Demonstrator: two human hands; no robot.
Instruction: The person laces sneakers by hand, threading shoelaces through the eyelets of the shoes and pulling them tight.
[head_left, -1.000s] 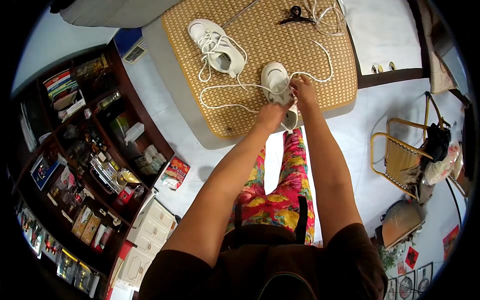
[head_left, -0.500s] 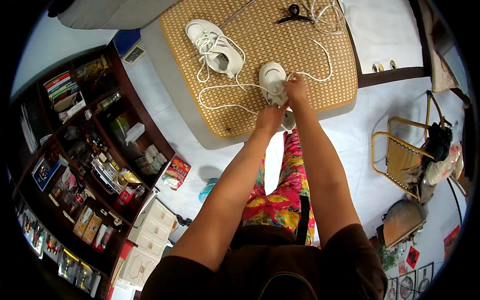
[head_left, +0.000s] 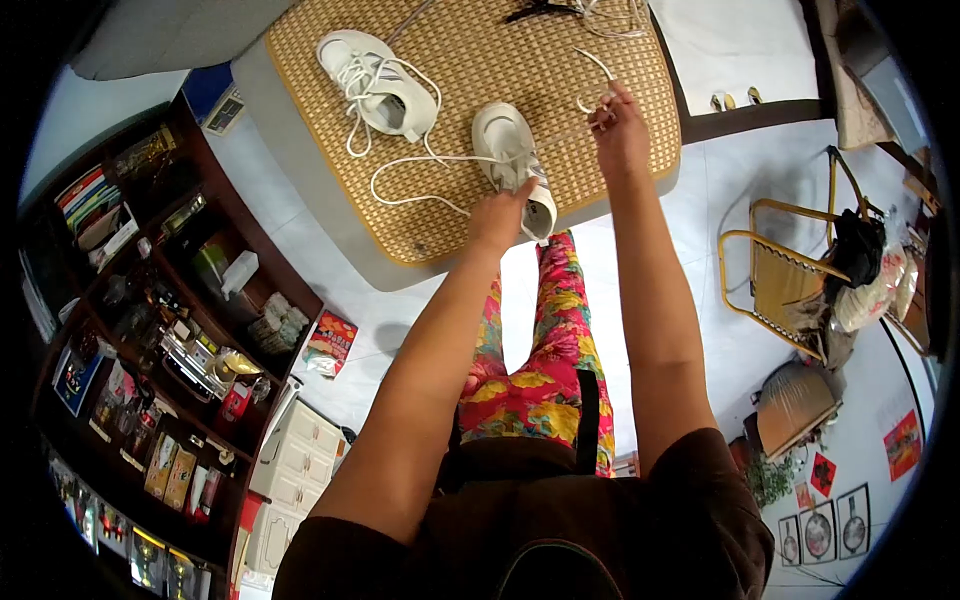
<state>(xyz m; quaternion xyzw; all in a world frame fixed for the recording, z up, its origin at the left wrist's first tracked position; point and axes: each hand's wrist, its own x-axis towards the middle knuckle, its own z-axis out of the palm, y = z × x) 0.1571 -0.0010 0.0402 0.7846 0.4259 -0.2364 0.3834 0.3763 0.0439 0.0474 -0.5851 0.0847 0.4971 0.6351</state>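
A white sneaker (head_left: 505, 135) lies on the woven mat, its toe pointing away from me and its heel at the near edge. My left hand (head_left: 497, 218) is closed on the side of this sneaker near its opening. To the right, above the mat, my right hand (head_left: 622, 135) pinches a white shoelace (head_left: 597, 62), whose loose end curves up past the fingers. A stretch of lace runs from the sneaker to this hand. Another length of the lace (head_left: 410, 160) loops out to the left over the mat. A second white sneaker (head_left: 375, 88), with laces through it, rests farther left.
The woven mat (head_left: 450, 60) covers a grey padded seat (head_left: 300, 150). More white cord (head_left: 615, 20) and a black item (head_left: 540, 10) lie at its far edge. A dark shelf unit (head_left: 190, 300) full of goods stands left, a folding chair (head_left: 775, 270) right.
My right hand has moved away from the sneaker to the right, drawing the lace out with it. My left hand stays at the sneaker. The whole view has shifted slightly.
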